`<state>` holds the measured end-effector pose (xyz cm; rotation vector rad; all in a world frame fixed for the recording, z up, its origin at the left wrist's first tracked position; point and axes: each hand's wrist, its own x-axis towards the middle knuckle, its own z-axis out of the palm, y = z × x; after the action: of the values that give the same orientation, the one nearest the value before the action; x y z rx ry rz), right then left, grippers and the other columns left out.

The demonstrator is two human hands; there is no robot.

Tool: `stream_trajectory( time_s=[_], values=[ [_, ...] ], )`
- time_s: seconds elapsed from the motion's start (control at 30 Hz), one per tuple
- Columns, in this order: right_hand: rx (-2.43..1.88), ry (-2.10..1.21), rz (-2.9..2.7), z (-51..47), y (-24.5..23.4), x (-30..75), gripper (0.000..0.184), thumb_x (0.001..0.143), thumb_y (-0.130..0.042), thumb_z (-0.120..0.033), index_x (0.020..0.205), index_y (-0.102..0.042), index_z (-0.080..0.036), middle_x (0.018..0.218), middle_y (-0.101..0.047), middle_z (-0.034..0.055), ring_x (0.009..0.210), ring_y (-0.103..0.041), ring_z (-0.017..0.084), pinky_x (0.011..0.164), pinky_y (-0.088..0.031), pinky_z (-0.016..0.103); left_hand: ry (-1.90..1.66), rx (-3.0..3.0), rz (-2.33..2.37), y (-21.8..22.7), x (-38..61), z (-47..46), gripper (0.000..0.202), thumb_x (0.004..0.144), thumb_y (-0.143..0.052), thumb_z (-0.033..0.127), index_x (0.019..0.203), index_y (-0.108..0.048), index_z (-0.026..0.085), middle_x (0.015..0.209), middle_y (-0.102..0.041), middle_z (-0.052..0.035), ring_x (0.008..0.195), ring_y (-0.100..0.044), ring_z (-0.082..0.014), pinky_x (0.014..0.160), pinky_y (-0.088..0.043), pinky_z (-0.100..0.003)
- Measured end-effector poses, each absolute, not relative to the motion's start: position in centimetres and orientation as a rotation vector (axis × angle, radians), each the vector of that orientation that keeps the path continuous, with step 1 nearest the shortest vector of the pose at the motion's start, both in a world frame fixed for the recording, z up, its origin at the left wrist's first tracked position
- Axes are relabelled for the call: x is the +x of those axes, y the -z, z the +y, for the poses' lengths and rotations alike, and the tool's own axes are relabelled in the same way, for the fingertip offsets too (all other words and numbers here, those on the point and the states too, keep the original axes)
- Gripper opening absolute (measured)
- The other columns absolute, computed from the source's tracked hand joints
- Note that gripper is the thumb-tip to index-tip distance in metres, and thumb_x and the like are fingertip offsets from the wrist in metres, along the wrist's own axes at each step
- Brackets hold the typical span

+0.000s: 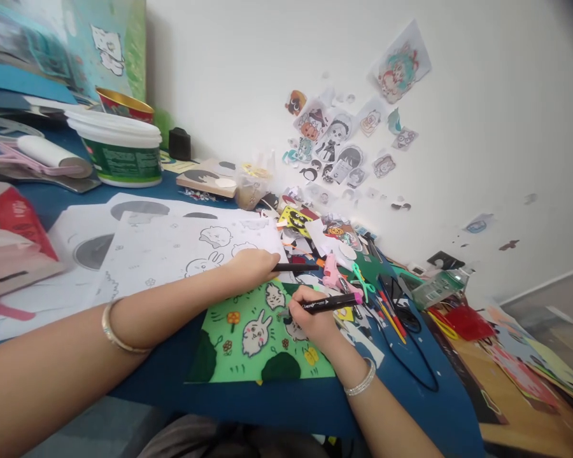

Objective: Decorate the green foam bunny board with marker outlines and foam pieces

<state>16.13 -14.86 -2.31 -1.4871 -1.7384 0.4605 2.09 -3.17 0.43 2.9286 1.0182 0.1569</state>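
A green drawing sheet [248, 356] with cartoon rabbits, flowers and dark bushes lies on the blue table [172, 375]. My right hand [310, 318] is closed around a black marker with a pink end [332, 304], its tip down on the green sheet. My left hand [251, 266] rests at the sheet's top edge, fingers closed on a thin black pen [293, 268] that points right. Each wrist wears a bangle.
White sheets with outline drawings [172, 245] lie behind the green one. A white and green tub [119, 149] and a tape roller [42, 156] stand at the back left. Sticker scraps, scissors, pens and a black cable [405, 343] crowd the right. Stickers cover the wall [344, 146].
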Motion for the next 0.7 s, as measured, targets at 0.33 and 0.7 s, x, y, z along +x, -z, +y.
stream_trajectory(
  time_s=[0.33, 0.7],
  values=[
    [-1.485, -0.482, -1.749, -14.75, 2.39, 16.25, 0.022, 0.073, -0.047, -0.024, 0.053, -0.036, -0.021, 0.051, -0.041, -0.0038, 0.048, -0.04, 0.011, 0.047, -0.031, 0.024, -0.177, 2.947, 1.015, -0.03, 2.24, -2.95, 0.03, 0.089, -0.04, 0.037, 0.1, -0.056, 0.015, 0.075, -0.064, -0.011, 0.069, -0.062, -0.0241, 0.052, -0.039, -0.028],
    [-1.515, -0.552, -1.726, -14.93, 2.3, 16.24, 0.021, 0.073, -0.049, -0.025, 0.054, -0.04, -0.021, 0.05, -0.044, -0.0041, 0.048, -0.043, 0.011, 0.047, -0.034, 0.024, -0.154, 2.971, 1.022, -0.01, 2.32, -3.02, 0.031, 0.089, -0.04, 0.038, 0.101, -0.056, 0.014, 0.076, -0.065, -0.012, 0.07, -0.063, -0.0249, 0.05, -0.037, -0.027]
  ],
)
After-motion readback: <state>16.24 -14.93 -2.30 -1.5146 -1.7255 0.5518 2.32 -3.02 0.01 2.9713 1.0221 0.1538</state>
